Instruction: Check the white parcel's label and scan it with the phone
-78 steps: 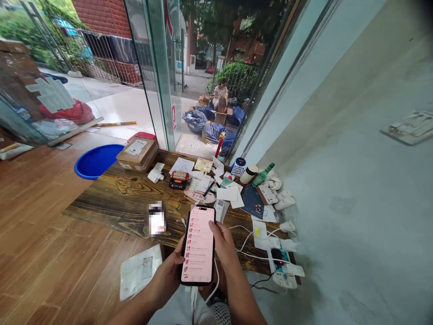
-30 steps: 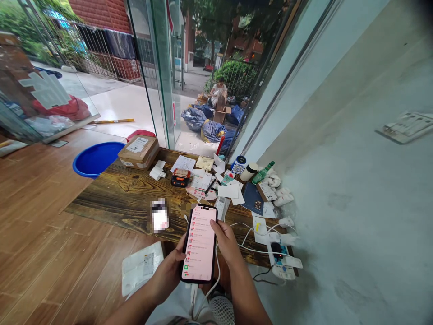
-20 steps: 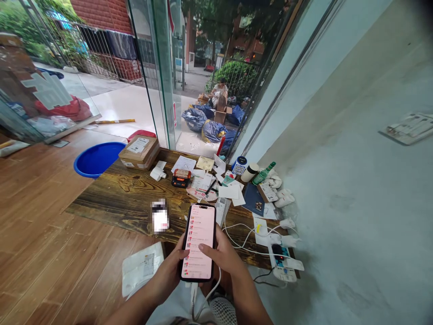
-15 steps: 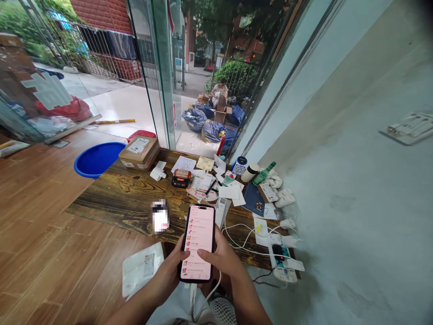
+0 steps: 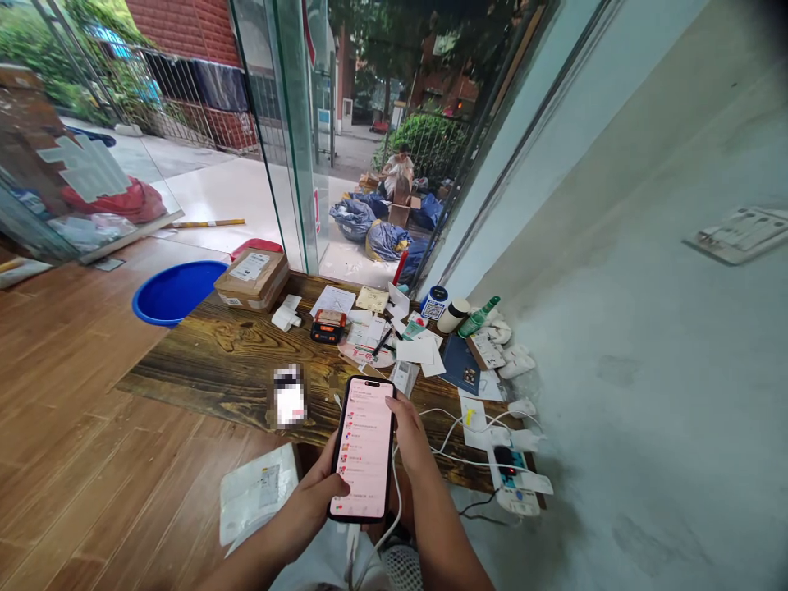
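Observation:
A black-framed smartphone [image 5: 370, 447] with a lit, pinkish list on its screen is held upright in front of me. My left hand [image 5: 318, 492] is closed round its lower left side, thumb over the screen's bottom left. Higher up, my right hand [image 5: 410, 431] grips the right edge, its thumb tip at the screen's upper right. The fingers behind the phone are hidden. A white cable [image 5: 352, 546] runs down from the phone's lower end. Beyond it, on the dark wooden table [image 5: 240, 353], lie a small orange and black device [image 5: 328, 326] and a blurred-out white item [image 5: 289, 398].
A taped cardboard box [image 5: 252, 279] sits at the table's far left, beside a blue basin [image 5: 176, 295]. Papers, a green bottle [image 5: 478, 317] and a power strip [image 5: 517, 484] line the right side. A white package [image 5: 258, 492] lies lower left. Outside the glass, a person [image 5: 399, 171] sits among blue sacks.
My right thumb has moved from the middle of the screen up to its upper right edge. The left thumb has slid lower. The list on the screen sits slightly differently.

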Demonstrator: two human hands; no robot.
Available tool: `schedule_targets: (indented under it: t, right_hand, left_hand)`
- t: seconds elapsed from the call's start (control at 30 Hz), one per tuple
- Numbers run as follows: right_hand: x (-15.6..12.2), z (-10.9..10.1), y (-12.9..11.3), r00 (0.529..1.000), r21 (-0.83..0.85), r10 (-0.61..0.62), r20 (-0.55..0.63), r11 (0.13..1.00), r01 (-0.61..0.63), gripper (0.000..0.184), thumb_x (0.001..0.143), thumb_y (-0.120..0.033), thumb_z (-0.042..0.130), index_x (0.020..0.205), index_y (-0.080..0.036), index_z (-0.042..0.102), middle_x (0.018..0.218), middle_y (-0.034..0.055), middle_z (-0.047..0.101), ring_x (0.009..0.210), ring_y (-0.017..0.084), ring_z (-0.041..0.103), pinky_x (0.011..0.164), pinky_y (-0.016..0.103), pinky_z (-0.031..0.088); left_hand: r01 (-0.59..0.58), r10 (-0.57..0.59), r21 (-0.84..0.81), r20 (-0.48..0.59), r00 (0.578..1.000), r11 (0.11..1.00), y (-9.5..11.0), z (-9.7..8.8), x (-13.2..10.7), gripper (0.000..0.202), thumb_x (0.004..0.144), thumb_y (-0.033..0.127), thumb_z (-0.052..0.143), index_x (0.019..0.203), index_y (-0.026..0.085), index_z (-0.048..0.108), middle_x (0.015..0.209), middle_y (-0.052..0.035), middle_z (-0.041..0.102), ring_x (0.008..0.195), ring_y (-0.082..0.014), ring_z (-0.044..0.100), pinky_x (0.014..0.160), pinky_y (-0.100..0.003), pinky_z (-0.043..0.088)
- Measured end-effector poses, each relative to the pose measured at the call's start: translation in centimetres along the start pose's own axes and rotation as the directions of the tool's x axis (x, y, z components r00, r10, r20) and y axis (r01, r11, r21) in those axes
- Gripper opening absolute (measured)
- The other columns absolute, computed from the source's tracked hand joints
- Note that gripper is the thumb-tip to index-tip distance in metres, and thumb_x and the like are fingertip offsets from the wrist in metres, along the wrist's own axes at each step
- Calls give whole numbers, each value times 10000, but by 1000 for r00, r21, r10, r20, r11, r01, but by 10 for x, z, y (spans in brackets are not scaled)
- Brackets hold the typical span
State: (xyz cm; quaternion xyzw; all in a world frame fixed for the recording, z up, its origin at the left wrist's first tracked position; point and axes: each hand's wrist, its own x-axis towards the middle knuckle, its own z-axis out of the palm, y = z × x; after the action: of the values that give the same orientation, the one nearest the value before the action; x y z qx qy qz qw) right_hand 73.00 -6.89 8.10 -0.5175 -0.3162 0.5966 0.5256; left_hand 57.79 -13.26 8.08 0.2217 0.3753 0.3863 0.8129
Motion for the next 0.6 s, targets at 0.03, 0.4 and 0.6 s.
schedule_targets:
  t: [0.03, 0.4, 0.6]
  right_hand:
    - [2, 0, 2, 999, -5, 6, -33, 1000, -6, 323, 629, -456, 669, 816, -196, 716, 802, 18, 745, 789, 224, 645, 793, 334, 480]
    - [0, 0, 4, 973, -39, -25, -230, 999, 16, 303, 613, -487, 641, 583, -186, 633, 595, -6, 646, 638, 177, 550, 643, 287, 424]
    - [1, -3, 11, 981, -26, -23, -192, 999, 19, 313, 662, -500, 624, 717, -198, 684, 774, 41, 721, 814, 231, 624, 782, 335, 472]
  left_hand:
    - [0, 0, -9, 17, 1000, 1000, -1, -1, 0, 922, 591, 122, 566, 1450, 291, 276, 1176, -53, 638, 847, -201, 614, 670, -280, 463]
    - [-57, 59, -21, 72, 996, 998, -5, 0, 4, 948, 544, 155, 527, 1454, 284, 293, 1207, -42, 635, 934, -246, 604, 587, -269, 422]
    - [-54, 68, -85, 178, 982, 995, -6, -2, 3, 899, 624, 127, 493, 1471, 292, 243, 1146, -48, 661, 837, -222, 627, 588, -281, 435]
